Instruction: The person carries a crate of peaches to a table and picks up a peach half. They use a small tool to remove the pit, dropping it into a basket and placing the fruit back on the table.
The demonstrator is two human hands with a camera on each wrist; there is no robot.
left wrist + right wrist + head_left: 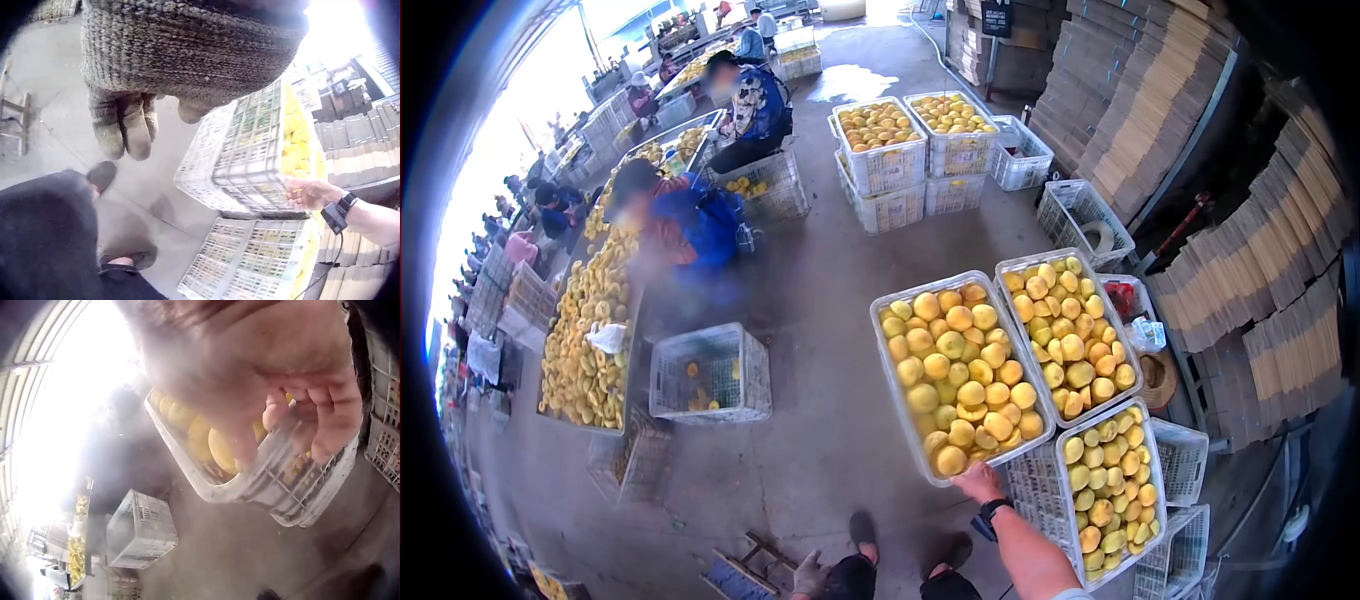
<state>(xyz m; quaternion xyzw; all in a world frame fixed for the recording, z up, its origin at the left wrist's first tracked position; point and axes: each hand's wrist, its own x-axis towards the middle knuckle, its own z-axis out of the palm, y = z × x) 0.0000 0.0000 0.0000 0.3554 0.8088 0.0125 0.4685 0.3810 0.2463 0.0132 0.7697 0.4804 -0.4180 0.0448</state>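
Observation:
My bare right hand (980, 483) grips the near rim of a white plastic crate (897, 420) heaped with yellow peaches (960, 370). In the right wrist view the thumb of that hand (262, 369) lies on the inner side of the rim, beside the fruit, while the fingers curl over the outer side. The left hand (808, 577), in a grey knitted glove, hangs low by my leg and holds nothing. Its gloved fingers (134, 134) droop loosely in the left wrist view, with the stacked crates (250, 144) beyond them.
Two more crates of peaches (1068, 340) (1112, 490) stand to the right. Folded cardboard stacks (1260, 250) line that side. A wooden stool (750, 570) is near my feet. Leftward are a mostly bare crate (745, 375), a fruit-covered table (585, 350) and seated people (690, 215).

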